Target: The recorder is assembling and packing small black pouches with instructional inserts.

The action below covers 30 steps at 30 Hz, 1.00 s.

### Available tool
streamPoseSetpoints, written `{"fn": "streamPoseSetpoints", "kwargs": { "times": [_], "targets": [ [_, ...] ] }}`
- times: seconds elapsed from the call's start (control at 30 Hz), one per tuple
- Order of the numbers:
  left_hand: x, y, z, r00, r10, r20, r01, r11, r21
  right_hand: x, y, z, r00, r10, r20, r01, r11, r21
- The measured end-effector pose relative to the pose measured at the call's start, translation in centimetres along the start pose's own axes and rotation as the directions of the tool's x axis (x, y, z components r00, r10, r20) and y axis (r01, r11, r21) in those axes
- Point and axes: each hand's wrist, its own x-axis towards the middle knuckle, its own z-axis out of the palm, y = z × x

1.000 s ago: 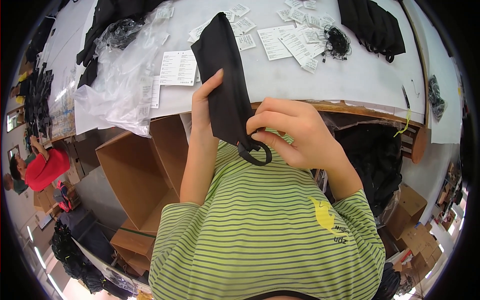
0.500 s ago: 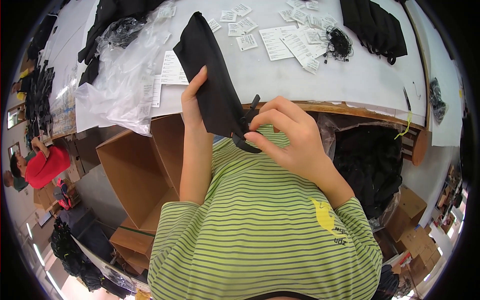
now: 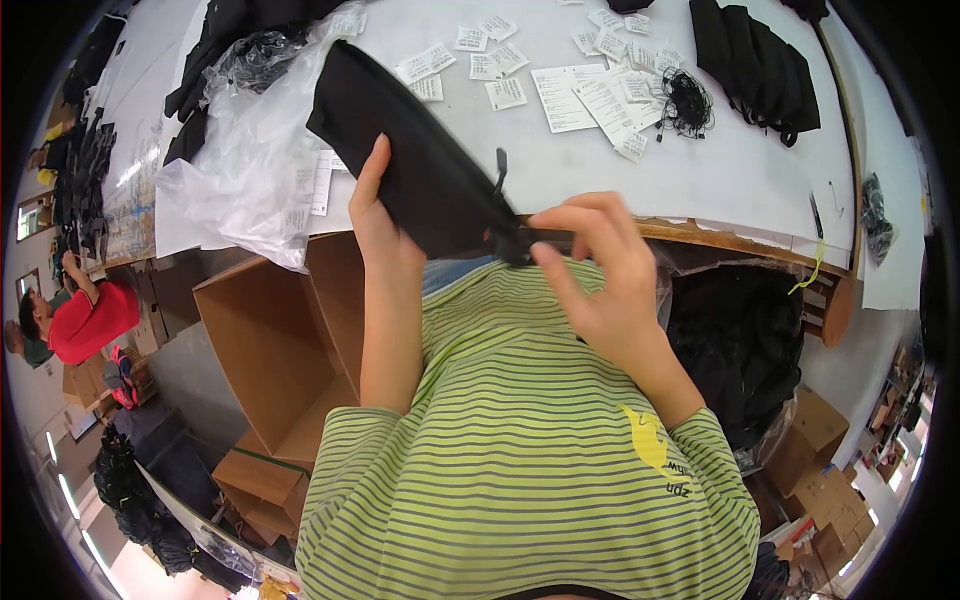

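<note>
Two hands were on one black fabric pouch, which I held up above the near edge of the white counter. My left hand gripped it from below, thumb stretched up its side. My right hand pinched the black strap end at the pouch's lower corner between thumb and fingertips. Clear plastic bags lay heaped on the counter to the left, paper tags were scattered beyond, and folded black pouches sat far right. An open cardboard box stood under the counter.
</note>
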Motion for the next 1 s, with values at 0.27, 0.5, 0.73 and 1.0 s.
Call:
{"fn": "streamPoseSetpoints", "kwargs": {
  "times": [0.27,0.5,0.73,1.0],
  "targets": [
    [-2.4,-2.9,3.0,0.982,-0.103,0.156,0.125,0.983,-0.133,0.6,0.6,1.3,0.996,0.026,-0.083,-0.03,0.998,-0.057],
    [-4.2,-3.1,1.4,0.964,-0.018,0.265,0.002,0.998,0.06,1.3,3.5,-0.6,0.978,0.052,-0.201,-0.005,0.974,0.228],
    [-3.1,-0.8,0.6,0.845,0.37,0.387,-0.535,0.582,0.612,0.8,4.7,-2.3,0.98,0.174,-0.098,-0.122,0.91,0.396],
    [-2.4,-2.9,0.9,0.797,0.402,0.451,-0.604,0.543,0.584,-0.2,4.8,-5.6,0.923,0.379,-0.072,-0.319,0.854,0.412]
  ]
}}
